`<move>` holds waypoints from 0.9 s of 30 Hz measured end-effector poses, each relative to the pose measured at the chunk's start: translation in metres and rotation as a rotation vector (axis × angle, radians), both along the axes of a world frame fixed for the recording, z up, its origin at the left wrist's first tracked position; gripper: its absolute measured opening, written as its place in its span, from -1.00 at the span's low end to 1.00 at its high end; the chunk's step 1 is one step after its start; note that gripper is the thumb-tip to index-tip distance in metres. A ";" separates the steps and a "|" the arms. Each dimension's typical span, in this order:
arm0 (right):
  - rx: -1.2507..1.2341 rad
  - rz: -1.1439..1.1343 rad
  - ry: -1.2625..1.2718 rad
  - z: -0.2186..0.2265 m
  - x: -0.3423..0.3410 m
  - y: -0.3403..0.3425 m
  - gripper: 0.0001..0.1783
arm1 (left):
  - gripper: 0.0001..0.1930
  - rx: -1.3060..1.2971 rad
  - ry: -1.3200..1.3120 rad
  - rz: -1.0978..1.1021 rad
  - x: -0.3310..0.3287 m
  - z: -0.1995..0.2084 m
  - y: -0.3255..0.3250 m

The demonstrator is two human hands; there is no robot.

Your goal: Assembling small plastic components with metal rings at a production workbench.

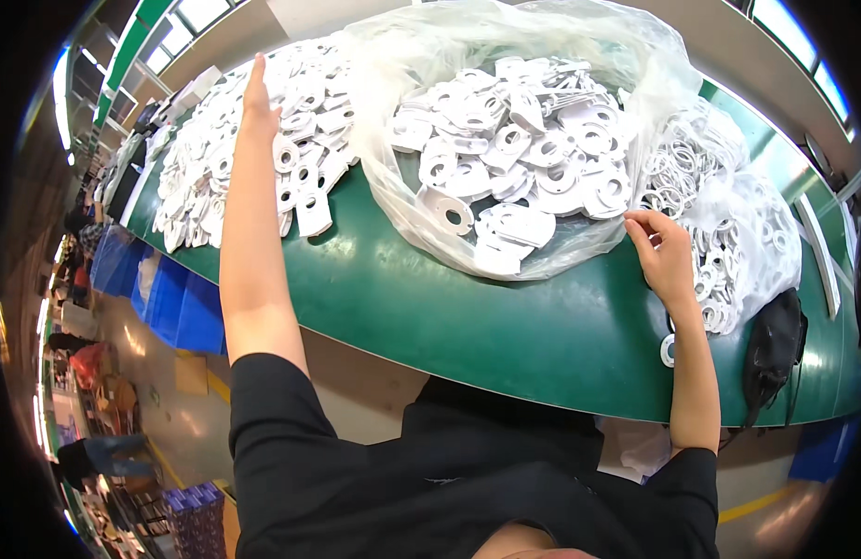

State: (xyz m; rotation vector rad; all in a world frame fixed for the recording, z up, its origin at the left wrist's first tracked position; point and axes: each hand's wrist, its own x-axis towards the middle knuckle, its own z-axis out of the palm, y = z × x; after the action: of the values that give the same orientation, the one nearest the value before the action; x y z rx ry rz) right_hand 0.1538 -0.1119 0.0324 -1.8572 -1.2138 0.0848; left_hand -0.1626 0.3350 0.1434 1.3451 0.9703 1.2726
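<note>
My left arm reaches far forward, and my left hand (257, 104) is edge-on against a loose pile of white plastic parts (305, 172), flat pieces with round holes. Its fingers are stretched out straight, the thumb a little apart, and nothing shows in its grasp. At the right, my right hand (663, 256) has thumb and forefinger pinched together at the rim of a large clear plastic bag (384, 191). The bag lies wide open and holds a heap of similar white parts (514, 144). The other fingers of that hand are curled.
All this lies on a green table (402, 307). Right of the bag, white rings (677, 177) sit in another clear bag (766, 233). A black pouch (773, 349) and a single ring (669, 350) lie near the front edge. Blue bins (183, 307) stand beyond the table's left side.
</note>
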 end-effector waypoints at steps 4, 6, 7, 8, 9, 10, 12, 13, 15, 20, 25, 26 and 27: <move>-0.014 -0.055 0.003 0.011 0.003 -0.003 -0.84 | -0.27 -0.021 0.138 0.153 0.009 -0.028 -0.008; -0.061 -0.042 -0.124 0.013 0.008 -0.007 -0.83 | -0.52 0.573 0.347 0.164 0.030 -0.059 -0.033; -0.122 -0.055 -0.125 0.019 0.006 -0.008 -0.79 | -0.53 0.586 0.447 -0.001 0.043 -0.061 -0.067; -0.139 -0.086 -0.128 0.019 0.012 -0.015 -0.79 | -0.54 0.597 0.529 -0.189 0.066 -0.063 -0.110; -0.200 -0.093 -0.181 0.020 0.016 -0.019 -0.78 | -0.56 0.603 0.645 -0.256 0.080 -0.065 -0.143; -0.263 -0.100 -0.233 0.019 0.019 -0.023 -0.77 | -0.57 0.609 0.760 -0.325 0.090 -0.072 -0.171; -0.351 -0.129 -0.229 0.021 0.021 -0.028 -0.69 | -0.64 0.781 1.029 -0.236 0.098 -0.084 -0.209; -0.398 -0.097 -0.307 0.020 0.021 -0.031 -0.67 | -0.64 0.783 1.019 -0.253 0.101 -0.088 -0.223; -0.543 -0.080 -0.323 0.026 0.020 -0.031 -0.60 | -0.69 0.850 1.267 -0.201 0.110 -0.092 -0.243; -0.488 -0.061 -0.296 0.017 0.025 -0.033 -0.66 | -0.83 1.033 1.328 -0.102 0.118 -0.115 -0.244; -0.470 -0.018 -0.109 0.028 0.026 -0.028 -0.72 | -0.86 0.939 1.227 -0.119 0.112 -0.106 -0.241; -0.470 -0.028 -0.109 0.026 0.030 -0.029 -0.72 | -0.86 0.945 1.220 -0.126 0.114 -0.095 -0.249; -0.322 -0.086 -0.115 0.025 0.033 -0.029 -0.75 | -0.85 0.808 1.188 -0.110 0.115 -0.081 -0.259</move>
State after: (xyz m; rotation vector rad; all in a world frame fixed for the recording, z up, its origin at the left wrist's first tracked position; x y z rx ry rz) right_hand 0.1868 -0.1413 0.0573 -2.2175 -1.2534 0.1331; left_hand -0.0472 0.0759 0.0620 2.8985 1.1196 0.6882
